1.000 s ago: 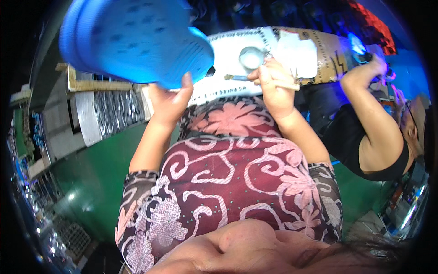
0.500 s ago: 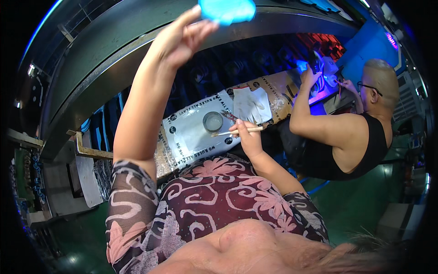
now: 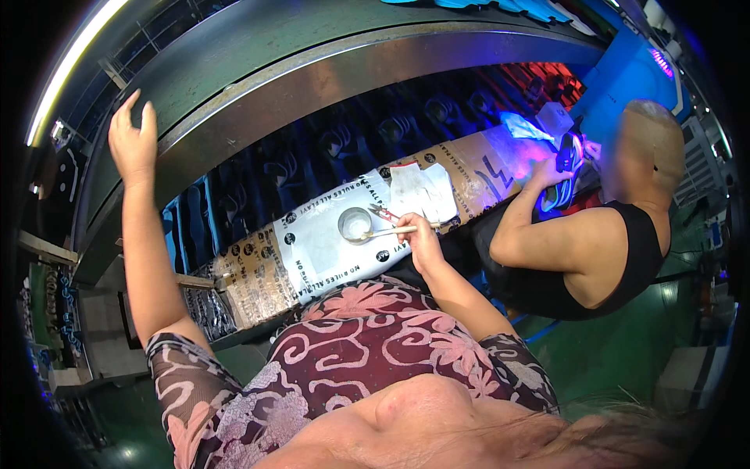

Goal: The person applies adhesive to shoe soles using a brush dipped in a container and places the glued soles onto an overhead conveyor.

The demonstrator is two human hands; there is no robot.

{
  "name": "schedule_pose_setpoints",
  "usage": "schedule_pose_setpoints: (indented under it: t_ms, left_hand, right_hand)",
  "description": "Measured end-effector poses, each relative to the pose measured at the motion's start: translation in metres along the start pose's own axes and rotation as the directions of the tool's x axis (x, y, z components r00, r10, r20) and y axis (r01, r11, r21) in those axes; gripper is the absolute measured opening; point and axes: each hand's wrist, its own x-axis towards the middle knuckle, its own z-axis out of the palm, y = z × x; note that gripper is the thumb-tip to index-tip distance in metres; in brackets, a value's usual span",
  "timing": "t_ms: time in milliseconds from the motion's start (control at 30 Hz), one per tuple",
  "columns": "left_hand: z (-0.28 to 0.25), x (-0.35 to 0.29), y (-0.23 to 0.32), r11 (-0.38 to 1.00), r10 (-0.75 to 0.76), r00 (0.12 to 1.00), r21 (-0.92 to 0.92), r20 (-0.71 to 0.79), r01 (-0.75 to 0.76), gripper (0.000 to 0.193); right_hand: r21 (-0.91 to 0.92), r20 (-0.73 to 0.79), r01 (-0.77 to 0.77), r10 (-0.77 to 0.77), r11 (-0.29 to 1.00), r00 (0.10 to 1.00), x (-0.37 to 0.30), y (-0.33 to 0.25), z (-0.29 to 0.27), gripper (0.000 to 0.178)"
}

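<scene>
My left hand point(image 3: 134, 144) is raised over the edge of a dark green conveyor belt point(image 3: 183, 102) at the far left. Its fingers are spread and hold nothing. My right hand point(image 3: 422, 244) grips a brush point(image 3: 394, 230) by its pale handle. The brush end reaches into a round tin point(image 3: 345, 227) with a whitish content. Beside the tin, close to my right fingers, lie red-handled snips point(image 3: 383, 213). A white work glove point(image 3: 418, 194) rests just beyond them. White printed sheeting point(image 3: 312, 254) lies under the tin.
Brown wrapped cardboard point(image 3: 250, 285) covers the bench on both sides of the sheeting. At the right a co-worker point(image 3: 601, 250) in a black top handles a dark strapped item point(image 3: 564, 168) under blue light. Blue flat pieces point(image 3: 500, 6) lie on the belt at the far top.
The bright blue piece is gone from my left hand, which has swung left and opened. My right hand has shifted slightly left, and the brush end has moved into the tin.
</scene>
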Motion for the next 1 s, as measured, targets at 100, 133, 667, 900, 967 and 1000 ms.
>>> schedule_pose_setpoints:
  t_ms: [100,133,667,900,967,1000]
  left_hand:
    - [-0.003,-0.018,-0.098,0.911,-0.392,0.850,0.020,0.351,0.411,0.048]
    - [0.003,-0.019,-0.109,0.822,-0.429,0.798,-0.184,0.423,0.539,0.050]
    - [0.019,0.008,-0.073,0.936,-0.351,0.796,0.150,0.493,0.319,0.046]
    - [0.012,0.010,-0.055,0.941,-0.336,0.804,0.217,0.491,0.261,0.047]
    - [0.021,0.014,-0.059,0.963,-0.268,0.825,0.141,0.497,0.228,0.046]
    - [0.025,0.015,-0.074,0.977,-0.213,0.845,0.109,0.490,0.183,0.045]
  right_hand:
    - [0.108,0.048,-0.137,0.133,0.985,0.990,0.009,0.011,-0.002,0.018]
    - [0.111,0.043,-0.135,0.131,0.985,0.990,0.012,0.011,-0.001,0.018]
    - [0.038,0.081,-0.420,0.417,0.907,0.905,0.066,0.042,-0.001,0.031]
    - [0.082,-0.007,-0.429,0.431,0.900,0.902,0.063,0.053,-0.010,0.024]
    - [0.091,-0.060,-0.443,0.448,0.892,0.892,0.060,0.050,-0.016,0.029]
    - [0.122,-0.062,-0.439,0.448,0.890,0.892,0.057,0.049,-0.018,0.030]
